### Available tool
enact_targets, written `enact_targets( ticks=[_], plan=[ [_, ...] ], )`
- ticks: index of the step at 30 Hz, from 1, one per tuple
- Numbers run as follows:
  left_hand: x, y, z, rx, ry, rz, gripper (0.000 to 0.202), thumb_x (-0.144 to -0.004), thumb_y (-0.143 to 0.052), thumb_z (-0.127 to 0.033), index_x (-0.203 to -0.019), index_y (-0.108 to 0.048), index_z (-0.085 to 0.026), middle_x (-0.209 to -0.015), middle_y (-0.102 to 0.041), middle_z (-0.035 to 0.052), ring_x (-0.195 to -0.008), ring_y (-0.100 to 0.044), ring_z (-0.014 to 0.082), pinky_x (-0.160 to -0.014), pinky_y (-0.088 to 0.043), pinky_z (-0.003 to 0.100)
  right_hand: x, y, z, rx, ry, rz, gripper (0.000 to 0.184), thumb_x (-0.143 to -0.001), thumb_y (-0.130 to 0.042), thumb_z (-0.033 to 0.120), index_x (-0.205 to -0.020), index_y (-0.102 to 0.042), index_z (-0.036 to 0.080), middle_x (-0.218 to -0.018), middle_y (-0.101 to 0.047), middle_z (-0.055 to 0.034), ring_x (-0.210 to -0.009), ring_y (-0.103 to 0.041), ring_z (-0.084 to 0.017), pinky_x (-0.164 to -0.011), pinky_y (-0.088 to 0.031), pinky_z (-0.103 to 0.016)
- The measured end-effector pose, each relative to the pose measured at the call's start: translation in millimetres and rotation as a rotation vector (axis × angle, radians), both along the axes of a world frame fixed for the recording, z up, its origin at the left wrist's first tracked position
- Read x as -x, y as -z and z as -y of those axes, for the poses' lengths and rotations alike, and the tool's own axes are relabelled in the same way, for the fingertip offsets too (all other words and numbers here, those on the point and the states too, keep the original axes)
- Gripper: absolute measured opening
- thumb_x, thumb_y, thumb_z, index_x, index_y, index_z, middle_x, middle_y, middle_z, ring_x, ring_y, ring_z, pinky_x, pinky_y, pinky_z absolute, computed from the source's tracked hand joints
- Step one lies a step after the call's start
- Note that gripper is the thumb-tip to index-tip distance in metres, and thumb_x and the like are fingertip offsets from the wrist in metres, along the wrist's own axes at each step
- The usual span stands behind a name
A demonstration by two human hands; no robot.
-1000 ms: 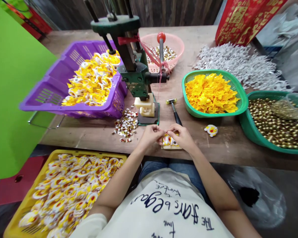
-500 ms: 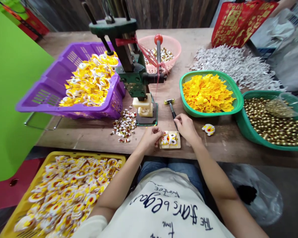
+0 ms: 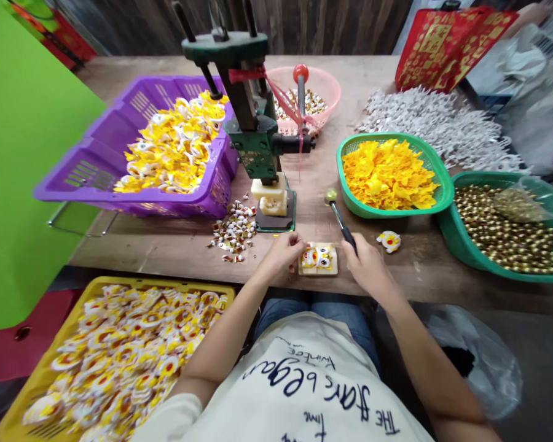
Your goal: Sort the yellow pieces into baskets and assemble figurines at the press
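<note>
My right hand (image 3: 367, 265) is closed round the black handle of a small hammer (image 3: 338, 218), whose brass head is lifted above the table. My left hand (image 3: 281, 250) pinches the left edge of a yellow-and-white ornament piece (image 3: 317, 256) that lies on a small wooden block (image 3: 319, 268) at the table's front edge. A second ornament piece (image 3: 389, 240) lies loose to the right of my right hand.
A green hand press (image 3: 258, 135) stands behind the block, with small scraps (image 3: 234, 231) beside it. Around it are a purple crate (image 3: 101, 178), a pink basket (image 3: 327, 86), green baskets of yellow petals (image 3: 435, 178) and gold beads (image 3: 461, 252), white parts (image 3: 442, 120), and a yellow tray (image 3: 50, 362) below.
My right hand left the ornament piece, reached back to the hammer lying on the table, gripped its handle and raised it. My left hand stayed on the piece.
</note>
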State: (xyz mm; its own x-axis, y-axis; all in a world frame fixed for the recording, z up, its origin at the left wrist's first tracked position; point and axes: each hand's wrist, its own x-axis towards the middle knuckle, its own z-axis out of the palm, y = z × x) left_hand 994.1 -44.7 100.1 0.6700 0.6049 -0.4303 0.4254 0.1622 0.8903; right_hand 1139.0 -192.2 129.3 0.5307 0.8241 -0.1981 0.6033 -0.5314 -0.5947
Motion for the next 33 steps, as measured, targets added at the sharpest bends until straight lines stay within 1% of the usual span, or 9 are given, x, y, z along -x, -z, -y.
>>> enact_targets(
  ticks=[2, 4, 7, 10, 16, 19, 25, 29, 33],
  plan=[
    [-0.7, -1.6, 0.8, 0.006, -0.009, 0.001, 0.02, -0.082, -0.056, -0.017, -0.065, -0.046, -0.02, -0.043, -0.043, -0.0097, -0.029, -0.037, 0.0067, -0.029, -0.031, 0.017, 9.3, -2.1, 34.8, -0.081, -0.019, -0.148, 0.036, -0.102, -0.032, 0.041, -0.122, -0.053, 0.019, -0.083, -0.072, -0.0066, -0.077, -0.071, -0.022, -0.064, -0.048, -0.027],
    [-0.2, -1.9, 2.3, 0.003, -0.029, 0.015, 0.019, -0.082, -0.055, -0.018, -0.065, -0.046, -0.02, -0.044, -0.043, -0.01, -0.029, -0.035, 0.0062, -0.029, -0.031, 0.017, 18.0, -3.3, 61.0, -0.069, -0.03, -0.236, 0.037, -0.102, -0.033, 0.046, -0.121, -0.053, 0.022, -0.077, -0.07, -0.0029, -0.071, -0.069, -0.021, -0.062, -0.046, -0.026],
    [1.6, 1.1, 4.9, -0.023, -0.05, 0.053, 0.019, -0.081, -0.056, -0.023, -0.065, -0.047, -0.021, -0.044, -0.042, -0.0104, -0.029, -0.034, 0.0058, -0.03, -0.03, 0.017, 26.8, -3.1, 78.8, -0.018, -0.023, -0.238, 0.034, -0.1, -0.034, 0.048, -0.092, -0.055, 0.023, -0.066, -0.063, -0.0004, -0.061, -0.061, -0.018, -0.058, -0.041, -0.026],
    [1.8, 5.4, 6.3, -0.067, -0.076, 0.072, 0.02, -0.079, -0.055, -0.025, -0.062, -0.046, -0.021, -0.044, -0.039, -0.0104, -0.03, -0.033, 0.0055, -0.03, -0.026, 0.017, 29.7, -4.2, 78.8, 0.002, -0.028, -0.197, 0.036, -0.099, -0.032, 0.049, -0.077, -0.047, 0.025, -0.058, -0.057, 0.0008, -0.055, -0.056, -0.018, -0.055, -0.034, -0.026],
    [-1.9, 6.4, 7.6, -0.053, -0.114, 0.099, 0.02, -0.074, -0.057, -0.025, -0.058, -0.045, -0.02, -0.044, -0.04, -0.0101, -0.033, -0.031, 0.004, -0.035, -0.023, 0.018, 32.8, -7.8, 70.5, -0.034, -0.051, -0.114, 0.031, -0.099, -0.029, 0.046, -0.082, -0.045, 0.025, -0.059, -0.058, -0.0018, -0.055, -0.06, -0.021, -0.055, -0.032, -0.029],
    [-1.4, 5.8, 8.1, -0.026, -0.122, 0.11, 0.02, -0.074, -0.058, -0.026, -0.059, -0.047, -0.02, -0.044, -0.041, -0.01, -0.033, -0.031, 0.0042, -0.034, -0.021, 0.019, 35.1, -4.8, 68.6, 0.013, -0.065, -0.058, 0.028, -0.097, -0.029, 0.044, -0.078, -0.041, 0.026, -0.055, -0.057, -0.0033, -0.053, -0.061, -0.023, -0.053, -0.029, -0.03],
    [0.2, 9.2, 5.3, -0.028, -0.098, 0.095, 0.023, -0.073, -0.061, -0.028, -0.058, -0.047, -0.019, -0.045, -0.041, -0.0092, -0.036, -0.033, 0.0044, -0.037, -0.022, 0.018, 35.6, -5.4, 67.3, 0.024, -0.078, -0.007, 0.028, -0.098, -0.026, 0.041, -0.08, -0.042, 0.026, -0.059, -0.063, -0.0067, -0.058, -0.066, -0.025, -0.054, -0.031, -0.031],
    [0.8, 11.4, 4.2, -0.051, -0.084, 0.107, 0.023, -0.073, -0.061, -0.028, -0.058, -0.046, -0.019, -0.047, -0.043, -0.008, -0.041, -0.035, 0.0056, -0.041, -0.024, 0.019, 35.3, -8.1, 67.4, 0.114, -0.106, 0.004, 0.027, -0.097, -0.027, 0.039, -0.077, -0.039, 0.026, -0.058, -0.062, -0.0072, -0.057, -0.066, -0.026, -0.054, -0.028, -0.031],
    [1.9, 13.9, 3.9, -0.069, -0.073, 0.114, 0.023, -0.074, -0.059, -0.031, -0.058, -0.046, -0.02, -0.047, -0.041, -0.0081, -0.041, -0.034, 0.0064, -0.041, -0.023, 0.02, 35.8, -8.4, 69.5, 0.087, -0.103, 0.016, 0.028, -0.099, -0.026, 0.038, -0.08, -0.041, 0.025, -0.059, -0.063, -0.0069, -0.058, -0.067, -0.025, -0.054, -0.029, -0.03]
  ],
)
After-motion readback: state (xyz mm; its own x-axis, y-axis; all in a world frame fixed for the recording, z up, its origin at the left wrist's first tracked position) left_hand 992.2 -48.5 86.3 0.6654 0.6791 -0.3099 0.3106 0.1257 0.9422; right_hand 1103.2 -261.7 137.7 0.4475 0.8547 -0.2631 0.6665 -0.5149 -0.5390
